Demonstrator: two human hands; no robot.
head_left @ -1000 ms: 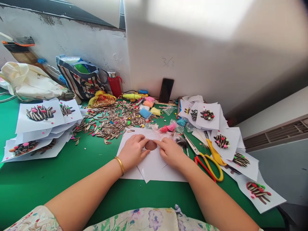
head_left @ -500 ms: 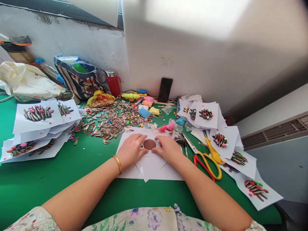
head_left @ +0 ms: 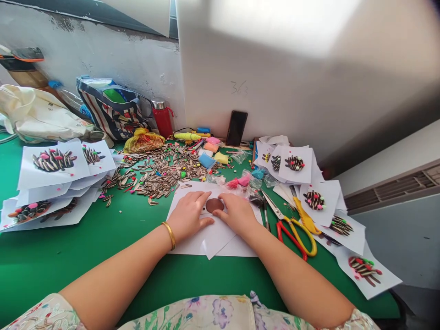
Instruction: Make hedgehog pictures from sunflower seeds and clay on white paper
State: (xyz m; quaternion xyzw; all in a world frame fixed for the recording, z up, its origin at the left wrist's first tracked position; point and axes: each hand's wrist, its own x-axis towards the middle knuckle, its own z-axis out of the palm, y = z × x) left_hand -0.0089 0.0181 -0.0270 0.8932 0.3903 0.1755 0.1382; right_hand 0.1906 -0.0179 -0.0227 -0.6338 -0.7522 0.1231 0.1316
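Observation:
A flat brown oval, apparently modelling clay [head_left: 215, 205], lies on white paper [head_left: 192, 245] in front of me, with a small dark dot at its left. My left hand [head_left: 188, 214] rests on the paper just left of the oval, fingers stretched and thumb apart. From the other side, my right hand [head_left: 238, 213] reaches to the oval, its thumb touching the lower edge and its index finger curved by the upper right edge. Both hands are open, with nothing gripped. Part of the oval is hidden by the right hand.
Sunflower seeds [head_left: 165, 172] lie heaped beyond the paper, beside coloured clay lumps [head_left: 206, 160]. Scissors [head_left: 287, 222] and a yellow-handled tool [head_left: 304, 213] lie at the right. Seed-decorated sheets [head_left: 51, 176] are stacked left, with more sheets [head_left: 325, 197] right. A phone [head_left: 236, 128] leans on the wall.
My right hand has shifted slightly left, its thumb now over the oval's lower edge. My left thumb has moved a little right and down, below the oval.

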